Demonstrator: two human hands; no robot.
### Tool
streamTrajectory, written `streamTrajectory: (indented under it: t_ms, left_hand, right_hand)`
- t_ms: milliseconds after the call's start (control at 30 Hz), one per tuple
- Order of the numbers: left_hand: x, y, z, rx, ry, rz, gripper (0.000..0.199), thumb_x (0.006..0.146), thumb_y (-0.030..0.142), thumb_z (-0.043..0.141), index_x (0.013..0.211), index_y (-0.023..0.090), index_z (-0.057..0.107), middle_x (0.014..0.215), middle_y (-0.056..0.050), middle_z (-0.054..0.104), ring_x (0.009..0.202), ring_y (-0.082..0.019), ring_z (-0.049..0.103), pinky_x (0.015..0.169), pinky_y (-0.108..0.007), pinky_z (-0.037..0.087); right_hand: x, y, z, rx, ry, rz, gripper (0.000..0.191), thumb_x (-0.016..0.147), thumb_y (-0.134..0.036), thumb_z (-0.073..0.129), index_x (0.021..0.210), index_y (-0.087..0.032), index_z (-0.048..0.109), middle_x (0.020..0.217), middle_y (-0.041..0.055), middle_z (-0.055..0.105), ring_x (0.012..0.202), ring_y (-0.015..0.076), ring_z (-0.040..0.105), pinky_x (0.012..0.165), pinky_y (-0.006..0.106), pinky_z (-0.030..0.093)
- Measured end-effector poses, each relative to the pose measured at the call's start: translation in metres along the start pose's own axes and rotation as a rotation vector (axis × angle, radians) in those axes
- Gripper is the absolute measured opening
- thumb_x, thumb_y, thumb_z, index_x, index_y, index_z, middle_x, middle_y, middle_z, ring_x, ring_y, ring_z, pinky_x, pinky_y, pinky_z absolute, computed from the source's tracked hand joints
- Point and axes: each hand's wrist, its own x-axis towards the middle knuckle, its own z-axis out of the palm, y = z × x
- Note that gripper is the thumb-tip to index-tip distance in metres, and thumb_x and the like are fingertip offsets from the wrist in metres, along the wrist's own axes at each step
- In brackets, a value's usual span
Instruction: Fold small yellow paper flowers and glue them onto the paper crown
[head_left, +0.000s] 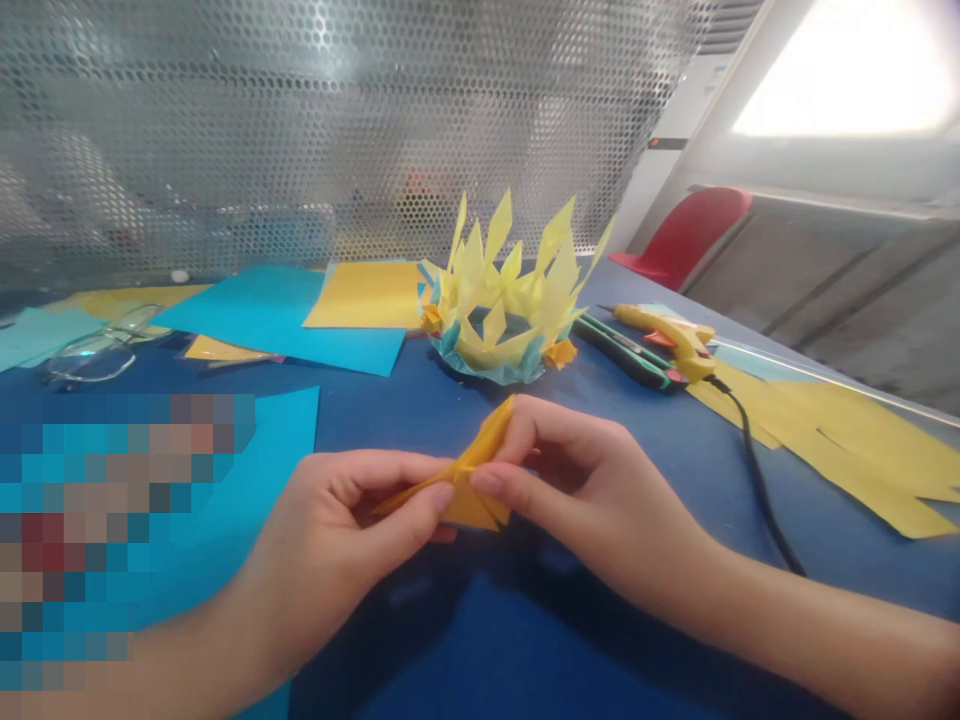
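Observation:
A small piece of folded orange paper (474,500) is held between my two hands, above the blue table. My left hand (360,515) pinches its left side between thumb and fingers. On the other side, my right hand (570,470) grips the raised fold and the right part with thumb and forefinger. Just beyond my hands stands a paper crown (517,270) with pointed yellow pieces, a light-blue base and small orange folded pieces at its sides. Some of my fingertips are hidden behind the folded paper.
A yellow glue gun (694,350) with a black cord (757,480) lies at right, beside a green-black cutter-like tool (630,355). Yellow paper strips (840,430) lie farther right. Blue sheets (262,310), an orange sheet (367,295) and eyeglasses (94,358) are at left. A pixelated patch covers the lower left.

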Motion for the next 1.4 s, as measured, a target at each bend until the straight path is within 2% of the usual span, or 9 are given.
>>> streamTrajectory:
  t_ms: [133,367,533,633,700,1000,1167,1300,1400]
  left_hand:
    - [0.0004,-0.0022,-0.0007,-0.026,-0.027,-0.026,0.012,0.078,0.025,0.076,0.085,0.032,0.083,0.072,0.004,0.080,0.067,-0.010,0.073,0.061,-0.009,0.055]
    - [-0.0002,0.0017,0.0026,-0.007,0.025,-0.014,0.011,0.072,0.023,0.080,0.061,0.026,0.078,0.059,0.005,0.074,0.058,-0.008,0.067,0.055,-0.008,0.051]
    - [-0.0014,0.0014,0.0004,0.084,0.147,0.061,0.020,0.076,0.032,0.074,0.058,0.023,0.072,0.055,0.006,0.068,0.051,-0.006,0.056,0.048,-0.008,0.044]
    - [-0.0018,-0.0006,-0.0015,0.131,0.175,0.069,0.022,0.077,0.033,0.072,0.059,0.022,0.070,0.055,0.006,0.064,0.053,-0.007,0.054,0.049,-0.010,0.043]
    - [-0.0021,-0.0018,-0.0023,0.154,0.174,0.058,0.024,0.079,0.034,0.070,0.058,0.021,0.068,0.055,0.005,0.062,0.053,-0.007,0.051,0.048,-0.011,0.042]
    - [-0.0010,-0.0019,0.0005,0.126,0.124,0.058,0.020,0.077,0.030,0.069,0.060,0.021,0.070,0.057,0.004,0.063,0.053,-0.008,0.053,0.049,-0.012,0.045]
    - [-0.0004,-0.0042,0.0012,0.039,0.056,0.028,0.008,0.077,0.028,0.075,0.069,0.026,0.075,0.062,0.005,0.072,0.053,-0.007,0.061,0.052,-0.012,0.050]
    - [0.0004,-0.0048,0.0004,0.088,0.090,0.130,0.011,0.077,0.024,0.074,0.066,0.027,0.075,0.072,0.005,0.072,0.066,-0.009,0.066,0.062,-0.012,0.053]
    - [0.0013,-0.0048,-0.0010,0.166,0.140,0.235,0.015,0.077,0.026,0.074,0.062,0.027,0.075,0.081,0.002,0.065,0.080,-0.011,0.065,0.067,-0.012,0.052]
  right_hand:
    - [-0.0024,0.0013,0.0017,-0.179,0.029,-0.109,0.028,0.083,-0.023,0.070,0.062,-0.019,0.052,0.070,-0.0015,0.060,0.066,0.0118,0.055,0.061,0.024,0.046]
    - [-0.0051,-0.0003,0.0027,-0.208,0.003,-0.168,0.023,0.083,-0.020,0.071,0.064,-0.018,0.057,0.073,-0.0010,0.062,0.069,0.0116,0.057,0.065,0.023,0.047]
    - [-0.0036,-0.0028,0.0041,-0.050,-0.089,0.042,0.031,0.086,-0.038,0.069,0.066,-0.017,0.057,0.064,-0.0036,0.056,0.060,0.0092,0.048,0.056,0.020,0.041]
    - [-0.0020,-0.0021,0.0051,0.043,-0.129,0.188,0.033,0.079,-0.042,0.075,0.065,-0.016,0.059,0.066,-0.0020,0.059,0.062,0.0102,0.051,0.058,0.021,0.043]
    - [-0.0013,-0.0005,0.0051,0.029,-0.122,0.214,0.031,0.075,-0.040,0.078,0.064,-0.016,0.061,0.068,-0.0005,0.062,0.063,0.0117,0.055,0.058,0.022,0.045]
    - [-0.0072,0.0010,0.0032,-0.303,-0.005,-0.086,0.020,0.077,-0.019,0.076,0.058,-0.019,0.069,0.069,-0.0019,0.066,0.063,0.0085,0.061,0.061,0.020,0.048]
    - [-0.0077,0.0016,0.0024,-0.206,0.079,-0.113,0.017,0.071,-0.018,0.082,0.066,-0.020,0.066,0.070,-0.0029,0.068,0.065,0.0099,0.062,0.062,0.020,0.049]
    - [-0.0050,0.0036,0.0009,0.017,0.065,-0.009,0.047,0.064,-0.015,0.086,0.098,-0.026,0.055,0.072,-0.0076,0.067,0.061,0.0100,0.062,0.056,0.019,0.049]
    - [-0.0048,0.0026,-0.0003,-0.089,0.006,-0.050,0.026,0.072,-0.016,0.081,0.089,-0.024,0.062,0.069,-0.0056,0.066,0.059,0.0098,0.059,0.054,0.020,0.047]
